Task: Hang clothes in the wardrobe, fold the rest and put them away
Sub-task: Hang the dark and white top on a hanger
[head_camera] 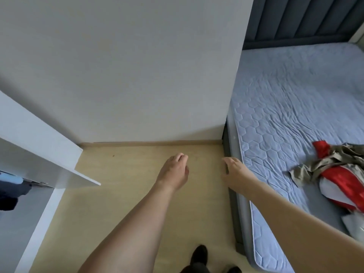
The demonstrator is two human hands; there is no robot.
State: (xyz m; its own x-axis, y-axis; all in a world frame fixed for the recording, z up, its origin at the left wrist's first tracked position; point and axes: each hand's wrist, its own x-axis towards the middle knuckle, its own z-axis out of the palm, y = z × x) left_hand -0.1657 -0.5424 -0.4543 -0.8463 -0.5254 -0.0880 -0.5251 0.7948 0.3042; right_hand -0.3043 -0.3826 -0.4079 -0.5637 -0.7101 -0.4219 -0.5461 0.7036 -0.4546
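Your left hand [174, 170] and right hand [235, 172] both hang over the pale wooden floor [137, 194] with fingers loosely curled, holding nothing. The crumpled heap of red, white and olive cloth garments [338, 174] lies on the light blue quilted mattress [285, 107], well to the right of your right hand. This fabric looks soft and light, so it will sag and slip if you pinch one corner. I think you should take each piece at the shoulders or waistband. The white wardrobe door [39, 138] stands open on your left, with dark clothes [9, 192] inside.
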